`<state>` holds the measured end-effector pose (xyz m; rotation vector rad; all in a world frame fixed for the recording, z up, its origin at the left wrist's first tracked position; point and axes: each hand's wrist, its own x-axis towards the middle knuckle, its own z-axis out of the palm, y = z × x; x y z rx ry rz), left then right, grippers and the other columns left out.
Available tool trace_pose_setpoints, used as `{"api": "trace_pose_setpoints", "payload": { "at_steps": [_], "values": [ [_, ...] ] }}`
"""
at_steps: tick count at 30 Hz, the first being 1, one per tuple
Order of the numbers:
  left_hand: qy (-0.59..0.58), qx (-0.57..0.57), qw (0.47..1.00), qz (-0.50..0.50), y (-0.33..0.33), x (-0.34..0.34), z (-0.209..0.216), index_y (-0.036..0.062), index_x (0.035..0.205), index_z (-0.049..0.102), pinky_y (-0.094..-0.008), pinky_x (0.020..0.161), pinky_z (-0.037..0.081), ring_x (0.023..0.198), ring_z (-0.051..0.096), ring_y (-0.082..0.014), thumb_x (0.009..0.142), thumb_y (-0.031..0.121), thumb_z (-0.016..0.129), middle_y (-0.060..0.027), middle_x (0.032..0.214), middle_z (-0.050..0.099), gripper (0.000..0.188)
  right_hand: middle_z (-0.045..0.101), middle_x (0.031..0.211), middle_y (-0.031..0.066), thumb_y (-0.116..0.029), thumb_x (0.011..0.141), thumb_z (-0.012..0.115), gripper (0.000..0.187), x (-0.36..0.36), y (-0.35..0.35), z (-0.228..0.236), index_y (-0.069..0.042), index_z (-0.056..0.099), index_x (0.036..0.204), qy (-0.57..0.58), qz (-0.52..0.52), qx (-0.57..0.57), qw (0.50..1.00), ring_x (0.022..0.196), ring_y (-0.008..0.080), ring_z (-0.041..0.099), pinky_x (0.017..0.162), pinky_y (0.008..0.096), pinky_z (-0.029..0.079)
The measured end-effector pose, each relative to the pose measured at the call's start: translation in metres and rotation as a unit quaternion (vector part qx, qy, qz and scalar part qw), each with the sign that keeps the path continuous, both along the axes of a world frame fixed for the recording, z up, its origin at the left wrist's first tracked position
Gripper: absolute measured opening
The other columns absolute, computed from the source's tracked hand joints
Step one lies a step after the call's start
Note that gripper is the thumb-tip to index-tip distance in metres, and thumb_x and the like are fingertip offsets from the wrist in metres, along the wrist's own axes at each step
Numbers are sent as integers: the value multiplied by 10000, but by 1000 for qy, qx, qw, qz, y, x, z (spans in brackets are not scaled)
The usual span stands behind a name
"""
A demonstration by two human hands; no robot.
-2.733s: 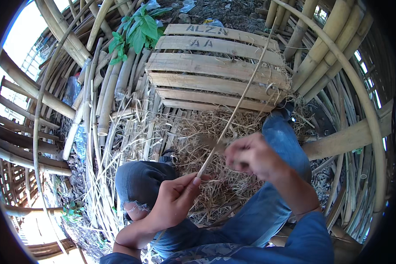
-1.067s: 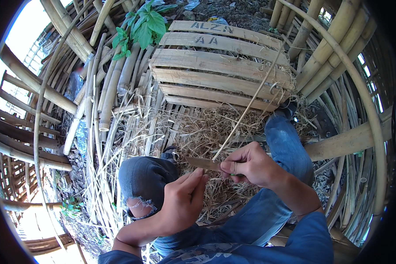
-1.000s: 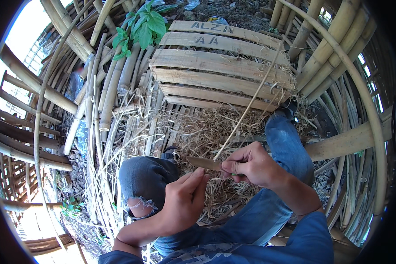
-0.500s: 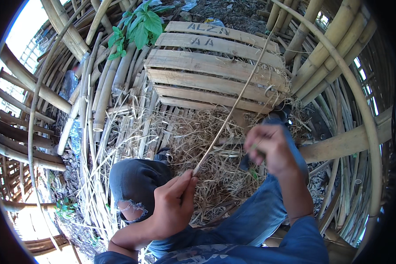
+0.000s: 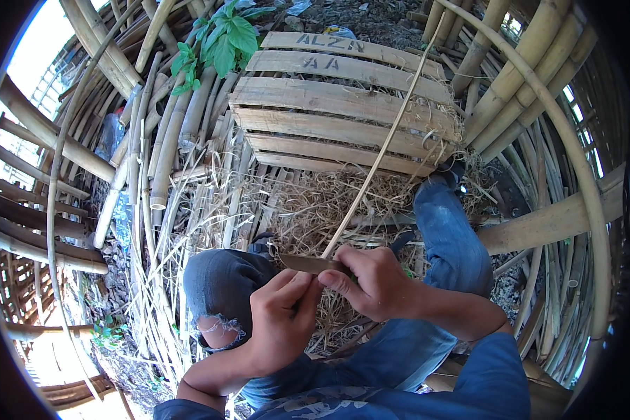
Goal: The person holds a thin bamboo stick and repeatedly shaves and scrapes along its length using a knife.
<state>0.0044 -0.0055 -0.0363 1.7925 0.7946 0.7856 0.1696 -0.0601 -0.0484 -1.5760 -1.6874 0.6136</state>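
Observation:
My left hand (image 5: 281,311) is closed around the near end of a long, thin bamboo strip (image 5: 375,164). The strip slants away from me to the far right, passing over the wooden crate. In my right hand (image 5: 376,281) is a knife (image 5: 306,263), its blade pointing left and lying across the strip just beyond my left fingers. Part of the knife's handle is hidden in my right fingers, and the strip's near tip is covered by my left hand. Both hands meet above the pile of shavings (image 5: 315,210) between my knees.
A slatted wooden crate (image 5: 315,91) lies beyond the shavings. Bamboo poles (image 5: 168,140) are stacked at left, beside a green leafy plant (image 5: 224,45). On the right stand thick bamboo posts (image 5: 525,84) and a horizontal bamboo beam (image 5: 546,220).
My right hand has come down and left from above my right leg to the strip, bringing the knife blade against it. The left hand has hardly moved and still grips the strip.

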Motion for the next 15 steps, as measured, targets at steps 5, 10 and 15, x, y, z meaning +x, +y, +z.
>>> {"api": "trace_pose_setpoints", "payload": {
  "at_steps": [5, 10, 15],
  "values": [
    [66, 43, 997, -20, 0, -6, 4, -51, 865, 630, -253, 506, 369, 553, 477, -135, 825, -59, 606, -89, 672, 546, 48, 517, 509, 110, -354, 932, 528, 398, -1, 5, -3, -29, 501, 704, -55, 32, 51, 997, 416, 292, 562, 392, 384, 428],
    [32, 54, 998, -1, -1, -5, -1, -42, 952, 629, -284, 471, 390, 513, 504, -192, 826, -41, 620, -136, 687, 549, 126, 512, 503, 107, -344, 937, 521, 381, 4, 6, -9, -35, 493, 716, -106, 15, 77, 991, 402, 281, 554, 377, 374, 426],
    [4, 77, 997, 18, 0, -6, -5, -68, 1029, 618, -268, 439, 360, 486, 461, -132, 832, -31, 628, -117, 640, 526, 200, 485, 464, 96, -346, 943, 509, 387, 11, 11, -6, -40, 488, 706, -99, -16, 83, 992, 397, 279, 555, 365, 378, 420]
  ]
}}
